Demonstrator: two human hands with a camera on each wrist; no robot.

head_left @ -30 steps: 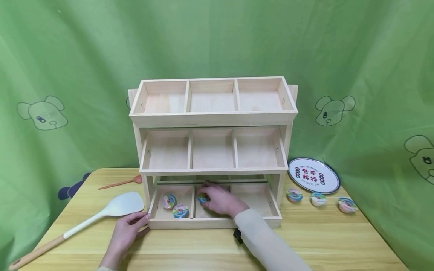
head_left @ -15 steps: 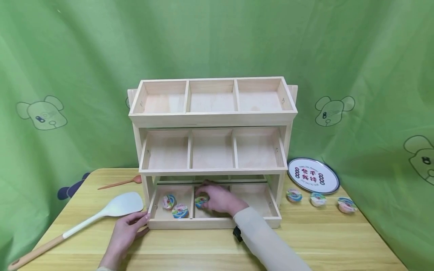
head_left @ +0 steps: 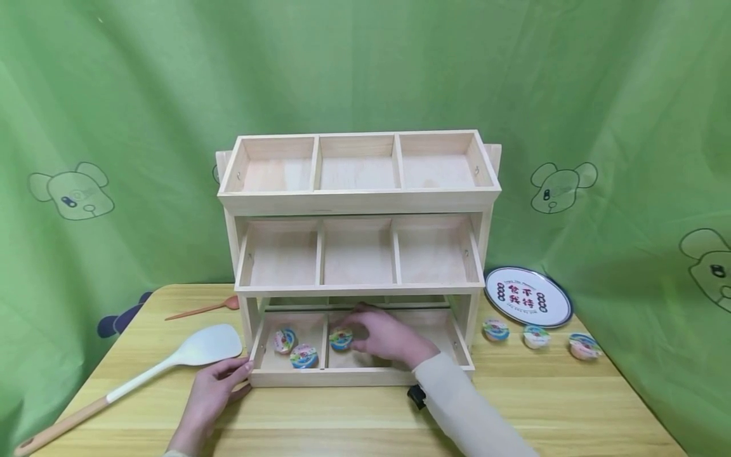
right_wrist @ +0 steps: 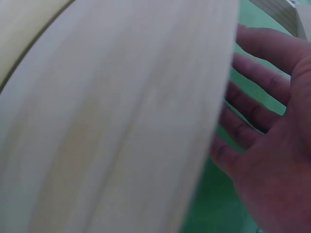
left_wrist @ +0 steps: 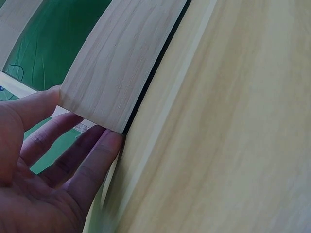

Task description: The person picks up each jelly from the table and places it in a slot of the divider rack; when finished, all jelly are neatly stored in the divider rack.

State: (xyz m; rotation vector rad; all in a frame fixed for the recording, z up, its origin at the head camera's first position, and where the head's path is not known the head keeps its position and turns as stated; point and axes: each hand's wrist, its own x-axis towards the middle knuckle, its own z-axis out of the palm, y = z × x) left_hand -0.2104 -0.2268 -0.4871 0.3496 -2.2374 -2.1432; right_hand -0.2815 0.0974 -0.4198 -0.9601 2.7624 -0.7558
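Your right hand [head_left: 391,337] shifts right, fingers parted beside one cup [head_left: 341,339], while your left hand [head_left: 210,388] pinches the bottom tray [head_left: 331,378], likely steadying it.

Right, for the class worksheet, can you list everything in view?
Shelf: 1, pale wood, centre
Table: 1, yellowish wood, foreground
Small cups: 6, multicoloured, 3 in bottom tier, 3 further right
Plate: 1, white, dark-rimmed, right
Spatula: 1, white with wooden handle, left
Spoon: 1, orange-red, left
Backdrop: 1, green, behind
Unclear shape: 1, purple, rear left
Small item: 1, black, front centre
Sleeves: 2, cream, forearms
Left hand: 1, gripping bottom tier's left corner
Right hand: 1, beside middle compartment's cup
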